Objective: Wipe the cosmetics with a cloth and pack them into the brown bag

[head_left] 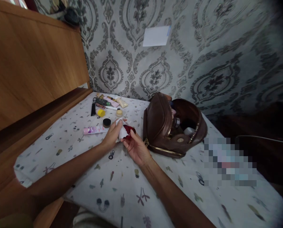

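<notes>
My left hand (113,134) pinches a crumpled white wipe (122,133) and presses it against a small dark red, glossy item (130,129). My right hand (138,149) grips that item from the right, its fingers partly covering it, so its exact kind is unclear. Just left of my hands lies a white and pink tube (94,129) with a printed pattern, partly behind my left hand. A round black-lidded jar (106,122) stands beyond the tube. To the right is an open brown leather bag (159,123), with small containers inside.
Several cosmetic tubes and sticks (103,101) lie in a group at the back left. Near them are a yellow cap (101,112) and a small cream-coloured jar (119,112). A wooden cabinet (37,57) borders the left side; patterned wallpaper (132,69) rises behind. A blurred-out patch covers something at right.
</notes>
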Available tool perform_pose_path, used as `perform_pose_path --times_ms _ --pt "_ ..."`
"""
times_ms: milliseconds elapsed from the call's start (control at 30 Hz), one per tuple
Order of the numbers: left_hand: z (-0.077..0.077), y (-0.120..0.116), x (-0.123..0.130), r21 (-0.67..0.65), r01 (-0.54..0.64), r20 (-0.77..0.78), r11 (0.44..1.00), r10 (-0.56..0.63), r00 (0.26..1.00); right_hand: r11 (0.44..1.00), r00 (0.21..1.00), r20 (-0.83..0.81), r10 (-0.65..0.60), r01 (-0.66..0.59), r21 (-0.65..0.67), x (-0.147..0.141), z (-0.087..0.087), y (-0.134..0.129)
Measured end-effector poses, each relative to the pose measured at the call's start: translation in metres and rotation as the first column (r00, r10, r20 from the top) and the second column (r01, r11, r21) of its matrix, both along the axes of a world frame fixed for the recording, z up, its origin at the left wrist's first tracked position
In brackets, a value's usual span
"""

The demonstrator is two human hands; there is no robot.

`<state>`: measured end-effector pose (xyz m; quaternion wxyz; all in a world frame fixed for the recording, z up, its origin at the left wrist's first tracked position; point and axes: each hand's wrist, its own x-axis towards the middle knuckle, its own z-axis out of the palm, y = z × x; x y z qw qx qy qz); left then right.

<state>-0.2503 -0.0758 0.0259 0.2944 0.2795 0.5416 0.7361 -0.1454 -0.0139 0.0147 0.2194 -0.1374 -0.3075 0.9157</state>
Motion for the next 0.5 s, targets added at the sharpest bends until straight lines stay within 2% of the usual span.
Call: perform_pose_path --times_ms 100,200,267,400,500 --pt "0.005 -0.006 0.004 -0.024 0.071 -0.178 0.997 -0.074 0.981 0.997 0.998 0.011 -0.062 0.062 -0.037 -0.003 -0.003 0.001" --pt "0.012 -0.013 0.006 -0.104 0.097 -0.444 0.990 -0.134 0.886 0.988 0.990 0.016 -0.140 0.141 -0.061 -0.004 -0.004 0.000" --pt "0.015 -0.016 0.006 -0.143 0.074 -0.546 0.987 -0.141 0.826 0.987 0.988 0.035 -0.148 0.149 -0.053 -0.004 -0.002 -0.002" --pt "0.018 -0.017 0.003 -0.165 0.030 -0.621 0.986 -0.128 0.773 0.999 0.997 0.074 -0.038 0.037 0.010 -0.003 0.005 -0.002" --pt "0.019 -0.019 0.003 -0.169 0.000 -0.620 0.986 -0.107 0.778 0.985 0.995 0.067 -0.077 0.065 0.162 -0.002 0.008 -0.002"
